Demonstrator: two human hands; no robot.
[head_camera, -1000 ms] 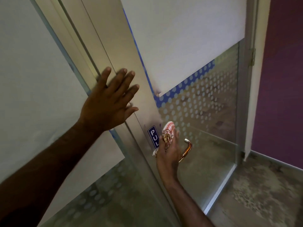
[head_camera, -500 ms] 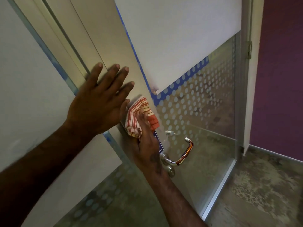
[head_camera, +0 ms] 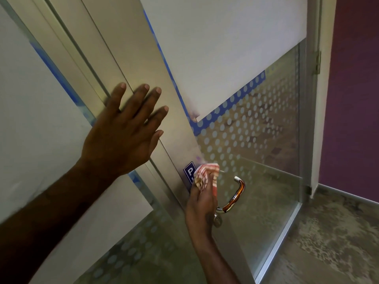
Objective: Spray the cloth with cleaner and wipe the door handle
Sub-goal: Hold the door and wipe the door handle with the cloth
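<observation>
Facing a frosted, dotted glass door (head_camera: 256,130), purple wall (head_camera: 352,99), mottled floor (head_camera: 328,232); left hand (head_camera: 123,136) flat, open on frame; right hand (head_camera: 202,203) gripping striped cloth (head_camera: 207,175), hiding handle (head_camera: 235,195) base and sign (head_camera: 189,172).

Blue sign (head_camera: 189,173) on metal door stile (head_camera: 143,83), just above-left of door handle (head_camera: 235,194): only white "P" legible; rest behind cloth (head_camera: 206,177).

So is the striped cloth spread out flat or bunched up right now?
Bunched up. The cloth is wadded in the right hand, pressed against the door by the handle, with only a crumpled lump showing.
</observation>
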